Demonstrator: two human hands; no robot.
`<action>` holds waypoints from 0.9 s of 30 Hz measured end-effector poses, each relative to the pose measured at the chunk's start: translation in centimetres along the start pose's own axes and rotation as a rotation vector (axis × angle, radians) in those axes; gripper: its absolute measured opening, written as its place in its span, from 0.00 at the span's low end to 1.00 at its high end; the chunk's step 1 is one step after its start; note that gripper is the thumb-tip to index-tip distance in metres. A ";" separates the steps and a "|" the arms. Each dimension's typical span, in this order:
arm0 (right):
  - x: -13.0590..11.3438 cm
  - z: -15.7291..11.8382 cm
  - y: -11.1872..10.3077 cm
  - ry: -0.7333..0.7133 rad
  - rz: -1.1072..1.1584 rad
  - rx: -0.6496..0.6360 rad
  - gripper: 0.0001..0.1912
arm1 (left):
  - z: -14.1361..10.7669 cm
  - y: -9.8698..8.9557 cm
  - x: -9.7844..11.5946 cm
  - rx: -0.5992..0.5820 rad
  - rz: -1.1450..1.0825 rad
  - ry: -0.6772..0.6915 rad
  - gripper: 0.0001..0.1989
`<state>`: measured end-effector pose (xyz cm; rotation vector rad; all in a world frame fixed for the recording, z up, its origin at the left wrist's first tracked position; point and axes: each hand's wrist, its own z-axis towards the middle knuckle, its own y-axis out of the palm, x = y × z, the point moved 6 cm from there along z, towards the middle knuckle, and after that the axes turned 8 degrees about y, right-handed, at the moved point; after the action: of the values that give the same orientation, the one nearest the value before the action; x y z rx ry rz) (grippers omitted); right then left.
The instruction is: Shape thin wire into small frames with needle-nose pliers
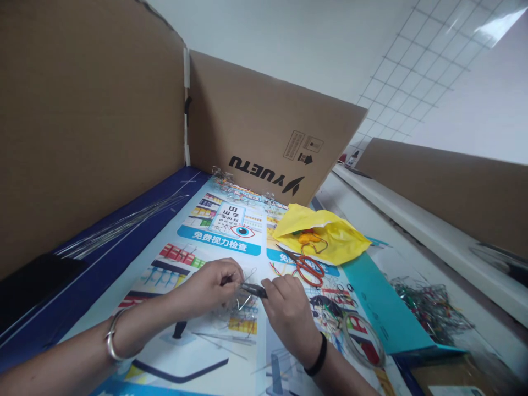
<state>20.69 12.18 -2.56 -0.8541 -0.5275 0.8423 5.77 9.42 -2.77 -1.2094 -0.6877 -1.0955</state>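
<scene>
My left hand (pixel 218 283), with a silver bangle at the wrist, is closed in a pinch around a thin bent wire (pixel 251 273). A loop of that wire sticks up past the fingertips. In my right hand (pixel 289 311), which has a black band at the wrist, is a pair of dark-handled pliers (pixel 254 290). The pliers' jaws point left and meet the wire at my left fingertips. Whether the jaws are closed on it is too small to tell. Below them, bent silver wire pieces (pixel 244 309) lie near my hands.
Red-handled scissors (pixel 311 270) lie beside an open yellow bag (pixel 330 242). Straight wires (pixel 124 223) lie at left; tangled wire pieces (pixel 433 313) are heaped at right. A round clear-rimmed object (pixel 363 340) sits near my right forearm. Cardboard walls (pixel 264 121) stand behind and left.
</scene>
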 end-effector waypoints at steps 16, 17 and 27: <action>0.1 0.3 -0.5 0.041 -0.046 -0.019 0.06 | 0.0 0.4 -0.5 -0.038 -0.020 -0.070 0.05; 0.1 0.2 -0.5 0.033 -0.064 -0.008 0.07 | 0.0 0.4 -0.6 -0.045 -0.041 -0.078 0.05; 0.1 0.0 -0.2 -0.042 -0.073 -0.021 0.07 | -0.1 0.6 -0.4 -0.094 -0.131 -0.083 0.04</action>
<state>20.84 12.22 -2.43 -0.8331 -0.6024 0.7901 6.14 9.38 -3.36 -1.3105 -0.7952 -1.2028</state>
